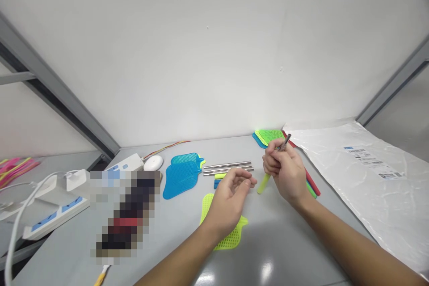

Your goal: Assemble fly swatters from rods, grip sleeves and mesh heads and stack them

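My right hand (280,167) is closed around a fly swatter handle with a yellow-green grip (263,184) and a short metal end (287,139) pointing up. Beside it, my left hand (236,192) hovers with loosely curled fingers and nothing visible in them. Below my left wrist lies a yellow-green perforated swatter head (231,239), partly hidden by the arm. Behind the left hand are several metal rods (228,166), with yellow-green (220,176) and blue (217,184) grips partly covered by its fingers.
Blue swatter heads (182,178) lie left of the rods; finished-looking swatters with green heads (271,136) and red, blue and green handles (313,183) lie right. A white plastic bag (362,178) covers the right side. Power strips (56,219) and a pixelated object (129,214) sit left.
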Tool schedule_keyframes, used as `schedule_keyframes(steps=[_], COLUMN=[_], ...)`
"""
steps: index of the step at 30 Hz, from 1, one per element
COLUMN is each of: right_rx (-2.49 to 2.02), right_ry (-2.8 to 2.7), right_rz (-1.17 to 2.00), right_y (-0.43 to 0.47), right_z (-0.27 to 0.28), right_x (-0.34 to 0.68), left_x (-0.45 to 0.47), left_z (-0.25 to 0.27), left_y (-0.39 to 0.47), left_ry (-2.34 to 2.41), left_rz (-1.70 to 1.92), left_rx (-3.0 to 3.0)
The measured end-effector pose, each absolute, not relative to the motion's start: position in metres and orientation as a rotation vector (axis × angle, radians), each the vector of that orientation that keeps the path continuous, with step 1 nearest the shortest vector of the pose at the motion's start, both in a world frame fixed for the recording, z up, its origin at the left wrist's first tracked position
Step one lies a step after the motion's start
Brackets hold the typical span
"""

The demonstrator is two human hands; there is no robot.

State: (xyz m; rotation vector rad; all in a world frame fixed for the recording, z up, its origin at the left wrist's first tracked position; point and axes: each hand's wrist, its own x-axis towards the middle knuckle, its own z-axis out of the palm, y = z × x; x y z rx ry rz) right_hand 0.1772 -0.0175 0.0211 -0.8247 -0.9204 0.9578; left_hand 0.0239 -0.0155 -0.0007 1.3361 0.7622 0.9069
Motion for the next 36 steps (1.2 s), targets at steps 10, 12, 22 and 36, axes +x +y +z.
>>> schedule_keyframes(steps=[10, 12, 22, 36], right_rx=[-0.872, -0.876, -0.888, -0.963], right_ry=[-1.114, -1.128, -1.156, -1.106], right_rz=[0.972, 0.95, 0.913, 0.945], right_y=[-0.012, -0.011, -0.011, -0.008], right_z=[0.018, 0.015, 0.005, -0.001], right_x=[0.175, 0.174, 0.168, 0.171], left_x=[0.019, 0.018, 0.017, 0.016], left_z=[0.001, 0.002, -0.001, -0.012], left_y=[-0.006, -0.004, -0.001, 0.0], left_ry=[0.854, 0.874, 0.899, 0.93], left_rz=[1.11, 1.141, 1.141, 0.961], left_rx=[1.333, 1.327, 1.398, 1.608])
